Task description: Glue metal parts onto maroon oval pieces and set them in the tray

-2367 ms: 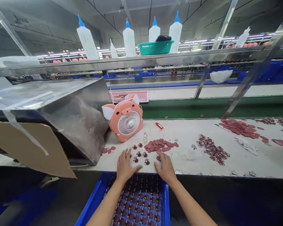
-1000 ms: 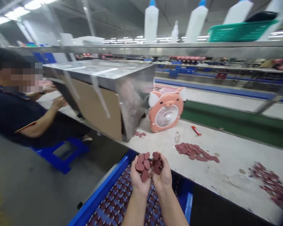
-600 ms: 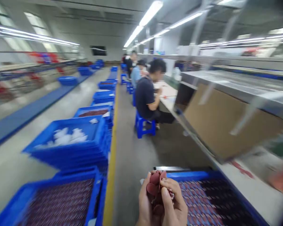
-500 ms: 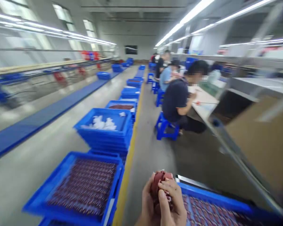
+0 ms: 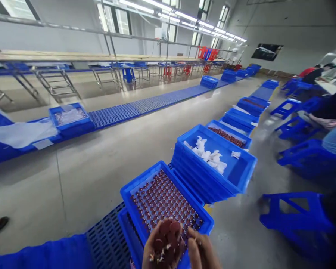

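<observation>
Maroon discs (image 5: pixel 165 233) pile in the cupped left hand (image 5: pixel 159 250) over a crate (image 5: pixel 141 175) on blue mesh (image 5: pixel 109 239).

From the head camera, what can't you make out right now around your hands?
- Left hand: cut off by the bottom edge; the maroon discs hide most of its fingers, and the pile hides how many discs it holds.
- White flecks among the discs: too small and blurred to identify.
- Right hand: cut off by the bottom edge and blurred; whether it touches the discs is unclear.
- Blue crate: its near end is hidden behind the hands; its rows of pieces are too small to identify.
</observation>
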Demonstrator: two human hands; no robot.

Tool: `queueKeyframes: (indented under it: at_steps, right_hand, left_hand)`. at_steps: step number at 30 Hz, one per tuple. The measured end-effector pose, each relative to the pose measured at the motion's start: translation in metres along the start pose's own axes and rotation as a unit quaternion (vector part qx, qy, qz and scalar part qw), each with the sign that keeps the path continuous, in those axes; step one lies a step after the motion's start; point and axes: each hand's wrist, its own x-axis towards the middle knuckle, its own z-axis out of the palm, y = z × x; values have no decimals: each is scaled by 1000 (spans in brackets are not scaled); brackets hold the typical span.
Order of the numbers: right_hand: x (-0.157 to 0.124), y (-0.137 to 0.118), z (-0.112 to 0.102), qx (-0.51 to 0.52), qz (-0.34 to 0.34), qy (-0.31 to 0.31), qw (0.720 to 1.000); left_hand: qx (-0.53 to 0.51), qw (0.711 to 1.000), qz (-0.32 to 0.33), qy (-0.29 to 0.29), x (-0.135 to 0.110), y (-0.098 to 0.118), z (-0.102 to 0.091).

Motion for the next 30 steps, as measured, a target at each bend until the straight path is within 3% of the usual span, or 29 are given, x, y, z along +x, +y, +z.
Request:
queueKeyframes:
  at_steps: [2,4,8,12,17,22,26,30]
  right_hand:
    - [29,15,13,76,132,-52,987]
    - [61,35,22,94,197,-115,969]
    - [114,84,53,66,203,-215,953]
    - [136,141,108,48,192,-337,920]
    - [125,236,201,1,138,-445,885]
    - [100,324,304,-99,31,-520,848]
    - [87,366,365,-202,-69,-562,799]
    - [79,387,401,-307,-173,-608,711]
  left_hand:
    - [-28,998,37,34,13,28,-13]
    - [-57,993,82,57,22,48,-28]
    - [-107,977,164,84,33,67,-63]
    - [-151,954,236,106,45,64,-107]
    - [-191,933,277,127,77,75,-177]
    - [-225,928,265,131,114,118,-247]
    - [-255,924,247,145,135,155,-287]
    - [-278,922,220,156,145,177,-314]
